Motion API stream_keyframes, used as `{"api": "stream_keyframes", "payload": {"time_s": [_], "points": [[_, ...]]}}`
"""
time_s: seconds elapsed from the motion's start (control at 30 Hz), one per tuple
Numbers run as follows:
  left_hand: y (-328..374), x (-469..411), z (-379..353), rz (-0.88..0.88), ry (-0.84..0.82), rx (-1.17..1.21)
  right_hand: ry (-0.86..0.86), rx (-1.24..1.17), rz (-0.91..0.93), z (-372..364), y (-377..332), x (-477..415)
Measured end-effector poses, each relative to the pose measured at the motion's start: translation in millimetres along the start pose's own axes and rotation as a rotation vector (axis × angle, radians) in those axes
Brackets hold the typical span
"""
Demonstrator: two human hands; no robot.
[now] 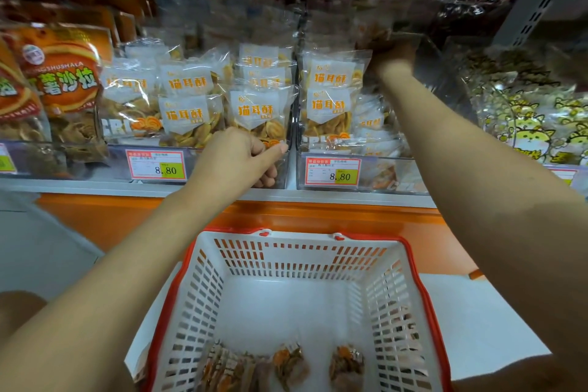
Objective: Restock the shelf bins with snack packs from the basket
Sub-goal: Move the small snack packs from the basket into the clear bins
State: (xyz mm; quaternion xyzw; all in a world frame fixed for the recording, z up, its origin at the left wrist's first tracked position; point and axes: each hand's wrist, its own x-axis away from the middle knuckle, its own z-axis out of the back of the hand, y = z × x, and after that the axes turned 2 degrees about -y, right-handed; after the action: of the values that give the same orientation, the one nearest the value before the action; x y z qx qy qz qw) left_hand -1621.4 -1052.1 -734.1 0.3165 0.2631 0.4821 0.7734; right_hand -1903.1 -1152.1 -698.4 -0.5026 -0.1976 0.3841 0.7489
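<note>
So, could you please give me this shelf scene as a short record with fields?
left hand: grips the front wall of the left bin
right hand: raised at the back of the right bin; grip blurred
snack packs: white-labelled, standing in both bins
basket: white, red-rimmed, loose packs at its near end
price tags: 8.80 on both bins

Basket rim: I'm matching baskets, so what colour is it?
Red. The basket rim shows best in the head view.
</note>
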Motion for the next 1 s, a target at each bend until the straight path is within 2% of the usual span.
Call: {"api": "stream_keyframes", "payload": {"time_s": [0.17,0.33,0.4,0.5,0.57,0.63,0.73,0.8,0.93,1.0], "points": [[0,5,-1,-0.031,0.022,-0.04,-0.081,0.031,0.014,9,-1,14],[3,16,-3,-0.1,0.064,-0.189,-0.12,0.072,0.034,26,7,34],[0,21,-5,-0.117,0.068,-0.216,-0.085,0.077,0.096,36,5,52],[-6,32,-11,-0.131,0.024,-0.207,0.077,0.179,0.28,55,5,100],[-13,43,-17,-0.13,-0.033,-0.234,0.075,0.177,0.395,62,9,140],[-23,55,-26,-0.124,-0.143,-0.294,-0.078,0.17,0.468,61,15,175],[-42,78,-45,-0.122,-0.354,-0.485,-0.465,0.217,0.411,54,32,211],[-57,91,-53,-0.101,-0.454,-0.592,-0.664,0.262,0.397,47,47,230],[-93,108,-59,0.038,-0.638,-0.67,-0.784,0.254,0.253,17,106,247],[-114,116,-60,0.131,-0.709,-0.694,-0.845,0.349,0.155,-3,146,257]]}}
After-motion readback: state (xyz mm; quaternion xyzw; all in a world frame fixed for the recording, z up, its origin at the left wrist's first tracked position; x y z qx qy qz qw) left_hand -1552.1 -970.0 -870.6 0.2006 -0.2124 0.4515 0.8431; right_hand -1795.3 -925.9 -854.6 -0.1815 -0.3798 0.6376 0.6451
